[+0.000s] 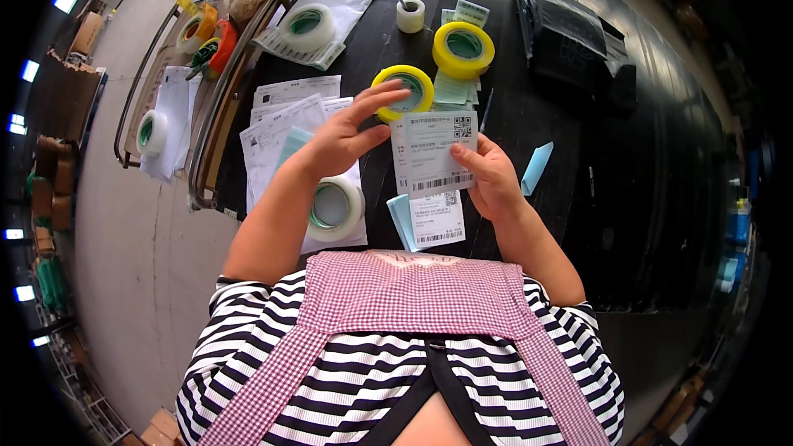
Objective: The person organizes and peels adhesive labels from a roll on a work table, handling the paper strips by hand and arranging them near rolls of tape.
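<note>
My right hand [496, 182] grips a small stack of white printed shipping labels [429, 153], thumb on top. My left hand [343, 134] is raised just left of the labels, its fingers apart and holding nothing. Beyond the labels lies a yellow tape roll [425, 92], partly behind my left fingers. Another label [438, 223] rests on the black table [537, 223] nearer to me, beside a folded light-blue slip [400, 219]. Below my left hand, a roll of clear tape [353, 219] sits on paper.
Printed sheets [273, 136] spread over the table's left side. Farther back are a second yellow tape roll [446, 58], a clear tape roll [307, 26] and a small roll with a pen [410, 18]. Black plastic bags [570, 41] lie at right. A metal-railed cart [198, 169] stands left.
</note>
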Demonstrator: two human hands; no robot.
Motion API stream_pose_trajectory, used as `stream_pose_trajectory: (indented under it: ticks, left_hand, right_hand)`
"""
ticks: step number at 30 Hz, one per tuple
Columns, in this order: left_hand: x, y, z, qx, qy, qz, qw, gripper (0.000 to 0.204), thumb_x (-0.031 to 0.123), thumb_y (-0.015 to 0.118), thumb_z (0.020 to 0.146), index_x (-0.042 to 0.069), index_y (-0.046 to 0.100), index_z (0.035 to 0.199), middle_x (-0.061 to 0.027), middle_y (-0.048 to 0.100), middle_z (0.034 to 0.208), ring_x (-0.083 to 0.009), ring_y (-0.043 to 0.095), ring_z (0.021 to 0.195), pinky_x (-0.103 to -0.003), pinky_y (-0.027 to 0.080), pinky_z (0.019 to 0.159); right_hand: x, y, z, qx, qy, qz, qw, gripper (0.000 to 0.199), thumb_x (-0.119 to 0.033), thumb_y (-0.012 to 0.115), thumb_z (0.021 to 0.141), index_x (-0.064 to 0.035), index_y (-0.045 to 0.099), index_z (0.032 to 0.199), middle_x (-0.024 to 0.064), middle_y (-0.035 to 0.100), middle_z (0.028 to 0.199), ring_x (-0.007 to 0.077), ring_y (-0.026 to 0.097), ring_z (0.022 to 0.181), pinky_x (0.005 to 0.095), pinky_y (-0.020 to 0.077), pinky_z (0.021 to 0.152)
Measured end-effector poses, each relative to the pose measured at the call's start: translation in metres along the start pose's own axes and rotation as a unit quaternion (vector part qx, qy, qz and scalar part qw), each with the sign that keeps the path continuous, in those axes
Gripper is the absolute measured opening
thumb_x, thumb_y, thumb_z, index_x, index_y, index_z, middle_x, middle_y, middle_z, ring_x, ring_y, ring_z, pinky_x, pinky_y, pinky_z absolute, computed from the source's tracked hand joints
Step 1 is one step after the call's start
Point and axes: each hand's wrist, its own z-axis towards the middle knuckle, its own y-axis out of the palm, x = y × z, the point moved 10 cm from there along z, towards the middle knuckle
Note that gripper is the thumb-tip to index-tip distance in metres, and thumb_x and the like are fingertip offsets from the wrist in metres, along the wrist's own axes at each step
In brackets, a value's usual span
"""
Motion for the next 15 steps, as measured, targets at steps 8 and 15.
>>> stream_pose_trajectory:
  ticks: [8,15]
  left_hand:
    - [0.017,0.037,0.02,-0.131,0.007,-0.269,0.954,0.018,0.021,0.063,0.094,0.004,0.064,0.099,-0.0101,0.047,0.143,-0.0203,0.055,0.12,-0.036,0.045,0.102]
    - [0.029,0.031,0.028,-0.134,-0.018,-0.143,0.98,0.013,0.014,0.064,0.093,0.002,0.06,0.089,-0.0109,0.061,0.117,-0.021,0.059,0.105,-0.034,0.046,0.093]
  right_hand:
    - [-0.008,0.004,-0.001,-0.019,-0.007,-0.006,1.0,0.033,-0.014,0.067,0.091,0.0016,0.056,0.118,0.0132,0.067,0.107,0.0218,0.068,0.096,0.0355,0.0538,0.088]
    - [-0.048,-0.016,-0.004,-0.014,-0.067,-0.275,0.959,0.038,-0.014,0.073,0.084,-0.0005,0.06,0.118,0.0104,0.068,0.106,0.0196,0.064,0.1,0.0348,0.0515,0.091]
